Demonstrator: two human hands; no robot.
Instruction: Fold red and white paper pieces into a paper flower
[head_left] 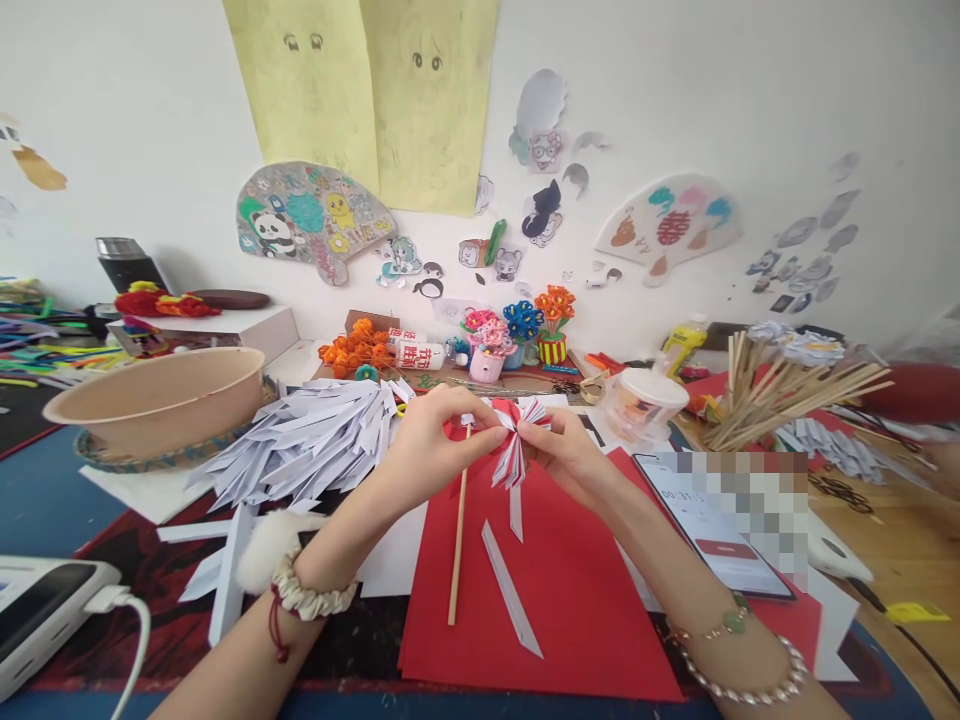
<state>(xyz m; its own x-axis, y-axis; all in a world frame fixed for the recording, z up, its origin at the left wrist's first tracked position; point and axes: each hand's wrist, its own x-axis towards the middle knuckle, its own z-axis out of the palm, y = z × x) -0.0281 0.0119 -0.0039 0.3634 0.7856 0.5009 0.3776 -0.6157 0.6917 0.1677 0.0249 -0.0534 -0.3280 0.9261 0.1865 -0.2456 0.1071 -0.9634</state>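
Observation:
A pleated paper flower [511, 455] in white and red strips is pinched between my two hands above the red paper sheets [585, 620]. My left hand [439, 445] closes thumb and forefinger on its left side. On its right side, the fingers of my right hand [562, 455] are pressed together. One white strip [516, 515] shows just below the flower. A wooden stick [457, 540] with a small white tip lies beside my left hand, partly behind its fingers. Another folded white strip [510, 590] rests diagonally on the red sheets.
To the left are a pile of white folded strips [307, 440] and a beige basin [157, 400]. A phone [712, 530] lies by my right forearm. Behind it are a lidded cup [649, 400] and bundled wooden sticks [795, 390]. Small flower pots [487, 362] line the wall.

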